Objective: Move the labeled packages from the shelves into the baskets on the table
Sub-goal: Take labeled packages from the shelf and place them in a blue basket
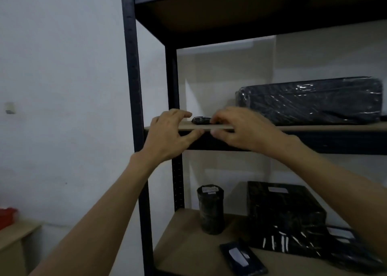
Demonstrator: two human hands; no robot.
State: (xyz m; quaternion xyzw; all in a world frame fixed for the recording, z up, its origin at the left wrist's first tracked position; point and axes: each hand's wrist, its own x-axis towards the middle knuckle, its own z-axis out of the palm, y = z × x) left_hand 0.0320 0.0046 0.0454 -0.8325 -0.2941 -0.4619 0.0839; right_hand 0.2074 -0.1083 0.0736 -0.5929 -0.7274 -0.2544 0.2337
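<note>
1. Target: small package, frame centre, lying flat on the shelf at its front edge
2. Long axis: left-right, parallel to that edge
3. The 2 hands flank it, 1 at each end
4. Right hand: the nearer; fingers curve onto the right end, thumb lower, in front of the shelf edge; whether a grip has closed cannot be told
5. Left hand: fingers spread and half curled, holding nothing; index tip just beside the left end, a small gap between
6. Likely next move: close inward along the long axis, then lift clear of the edge
</note>
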